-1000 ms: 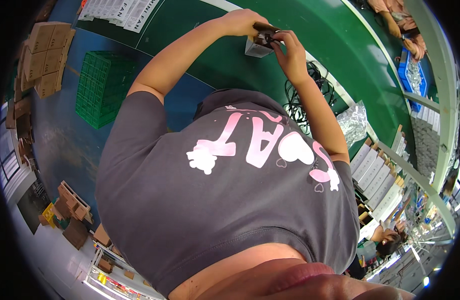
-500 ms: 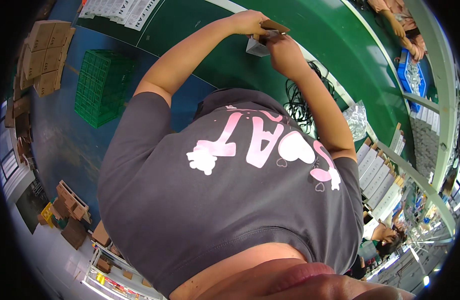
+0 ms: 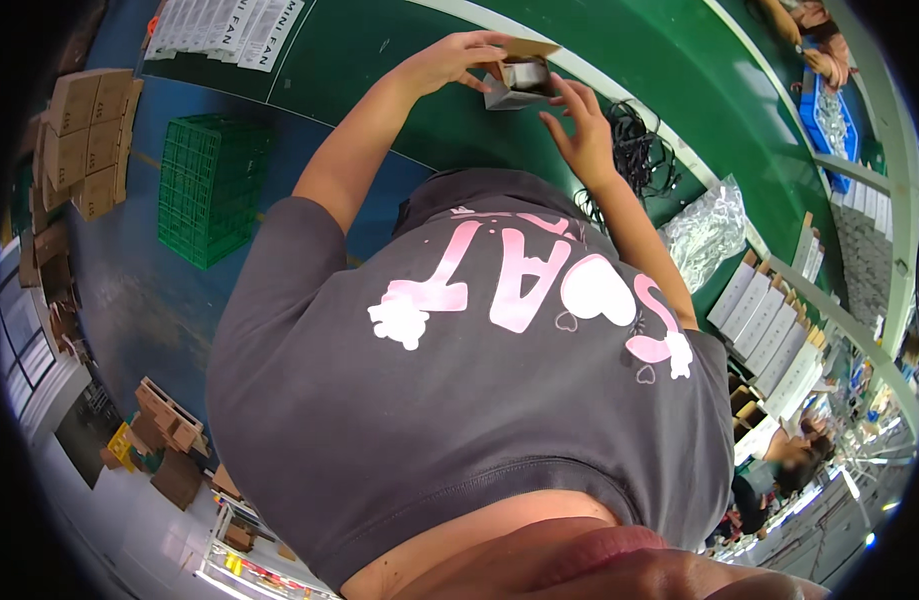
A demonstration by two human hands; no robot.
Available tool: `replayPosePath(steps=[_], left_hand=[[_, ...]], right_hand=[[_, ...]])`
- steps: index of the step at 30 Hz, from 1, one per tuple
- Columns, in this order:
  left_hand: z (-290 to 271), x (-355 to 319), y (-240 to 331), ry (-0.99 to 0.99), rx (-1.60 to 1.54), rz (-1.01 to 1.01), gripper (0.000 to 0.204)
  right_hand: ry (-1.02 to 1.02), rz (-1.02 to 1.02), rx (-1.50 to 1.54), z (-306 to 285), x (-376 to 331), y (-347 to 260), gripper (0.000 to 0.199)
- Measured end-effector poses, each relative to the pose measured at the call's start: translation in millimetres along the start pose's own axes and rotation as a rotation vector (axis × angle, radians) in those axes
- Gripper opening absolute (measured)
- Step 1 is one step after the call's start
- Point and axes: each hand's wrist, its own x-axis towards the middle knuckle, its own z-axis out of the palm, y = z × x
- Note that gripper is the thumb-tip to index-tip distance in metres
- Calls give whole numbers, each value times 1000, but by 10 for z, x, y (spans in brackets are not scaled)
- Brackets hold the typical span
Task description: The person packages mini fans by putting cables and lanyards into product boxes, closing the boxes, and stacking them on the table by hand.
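Observation:
A small white cardboard box [image 3: 509,100] is at the far middle of the green worktable, with its brown flap [image 3: 532,47] raised. Something whitish [image 3: 526,73] shows inside it, too small to name. My left hand [image 3: 451,62] holds the box at its left side, upper fingers at the flap and a lower finger beside the wall. At the other side is my right hand [image 3: 586,135], open, its fingers apart and their tips close to the box's right edge. Whether those tips touch the box I cannot tell.
Black cables [image 3: 639,150] lie right of my right hand, beside a clear plastic bag [image 3: 707,235]. White boxes [image 3: 224,30] stand in a row at the far left; more white boxes [image 3: 769,335] are at right. A green crate [image 3: 211,190] sits on the floor at left.
My right hand has let go of the box's top and opened, drawing slightly down. My left hand has shifted left, and the box's opening and contents now show.

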Motion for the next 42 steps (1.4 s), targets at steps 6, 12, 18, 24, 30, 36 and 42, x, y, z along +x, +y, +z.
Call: replayPosePath(steps=[6, 12, 18, 24, 30, 36, 42], left_hand=[[368, 79, -357, 302, 228, 212, 39], [422, 63, -544, 458, 647, 946, 36], [434, -114, -347, 360, 1112, 890, 42], [399, -92, -456, 410, 1210, 923, 56], [510, -143, -475, 406, 1399, 816, 60], [566, -262, -282, 349, 1430, 627, 78], [448, -202, -1020, 495, 913, 460, 119]], right_hand=[[-26, -75, -172, 288, 30, 68, 44], [62, -57, 12, 315, -47, 252, 47], [38, 56, 94, 315, -15, 269, 59], [77, 52, 75, 328, -39, 227, 63], [74, 56, 72, 314, -60, 242, 64], [129, -234, -118, 346, -220, 400, 44], [46, 12, -35, 218, 97, -20, 63]])
